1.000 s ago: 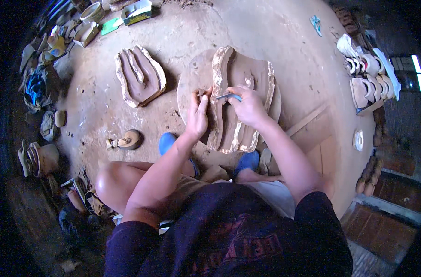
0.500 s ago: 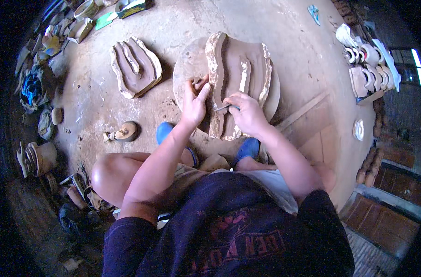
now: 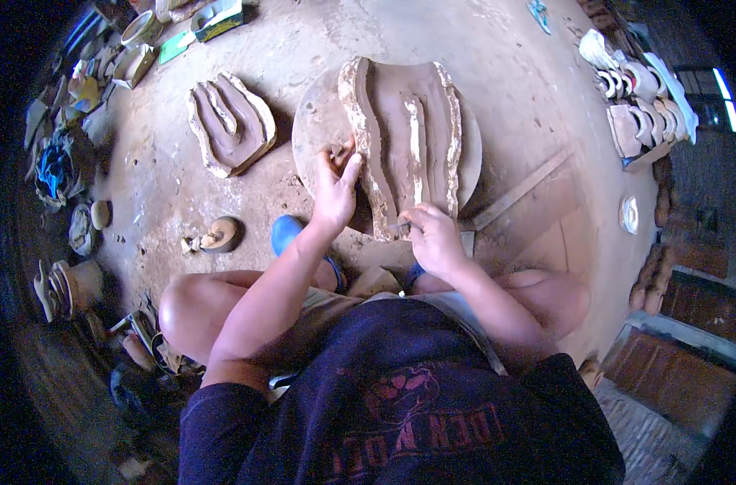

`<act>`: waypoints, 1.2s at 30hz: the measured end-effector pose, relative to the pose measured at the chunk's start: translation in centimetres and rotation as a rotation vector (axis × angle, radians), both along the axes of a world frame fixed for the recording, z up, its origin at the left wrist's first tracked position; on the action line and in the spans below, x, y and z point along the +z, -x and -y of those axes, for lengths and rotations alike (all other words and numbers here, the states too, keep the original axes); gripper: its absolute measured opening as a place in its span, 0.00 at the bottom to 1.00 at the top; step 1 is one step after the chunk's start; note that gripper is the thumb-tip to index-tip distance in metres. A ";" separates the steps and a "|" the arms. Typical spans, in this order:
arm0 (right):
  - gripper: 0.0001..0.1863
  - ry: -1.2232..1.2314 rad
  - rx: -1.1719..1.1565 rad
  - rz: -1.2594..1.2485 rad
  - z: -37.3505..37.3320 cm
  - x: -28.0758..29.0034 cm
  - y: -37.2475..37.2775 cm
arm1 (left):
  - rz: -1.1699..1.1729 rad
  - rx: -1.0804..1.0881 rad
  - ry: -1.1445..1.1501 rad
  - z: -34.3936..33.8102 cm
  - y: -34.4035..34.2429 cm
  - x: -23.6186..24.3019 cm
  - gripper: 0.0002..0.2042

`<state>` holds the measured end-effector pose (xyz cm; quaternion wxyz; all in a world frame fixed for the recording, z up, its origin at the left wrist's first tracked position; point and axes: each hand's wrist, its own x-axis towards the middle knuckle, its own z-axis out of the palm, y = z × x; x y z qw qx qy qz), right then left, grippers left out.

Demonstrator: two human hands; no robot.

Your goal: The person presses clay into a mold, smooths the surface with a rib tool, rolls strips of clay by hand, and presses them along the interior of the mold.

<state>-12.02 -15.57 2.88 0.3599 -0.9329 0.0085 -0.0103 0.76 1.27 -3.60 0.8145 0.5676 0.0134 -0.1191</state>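
A large plaster mould with a chipped white rim stands on a round board in front of me, brown clay lining its inside. A long pale ridge runs down its middle. My left hand is at the mould's left wall, thumb against the wall and fingers curled round what looks like a small lump of clay. At the near end of the mould, my right hand pinches a thin scraping tool, its tip close to the clay edge.
A smaller clay-lined mould lies on the floor at the far left. Nearer stands a round wooden piece. A flat wooden strip lies at the right. Curved mould pieces are stacked far right; boxes and bags line the left.
My right hand with the tool has come nearer to me, from the mould's inner left wall to its near end. My left hand keeps its place on the left wall.
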 end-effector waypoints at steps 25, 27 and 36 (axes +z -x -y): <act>0.20 0.541 -0.262 0.051 12.3 6.5 -6.7 | 0.265 0.173 -0.623 0.2 -0.6 -0.3 0.16; 0.14 0.268 -0.267 -0.034 8.5 6.9 -10.1 | 0.245 0.085 -0.641 0.3 -0.1 -2.3 0.17; 0.16 0.083 0.038 -0.223 -1.5 3.7 -24.9 | 0.266 -0.015 -0.675 0.1 0.3 0.3 0.20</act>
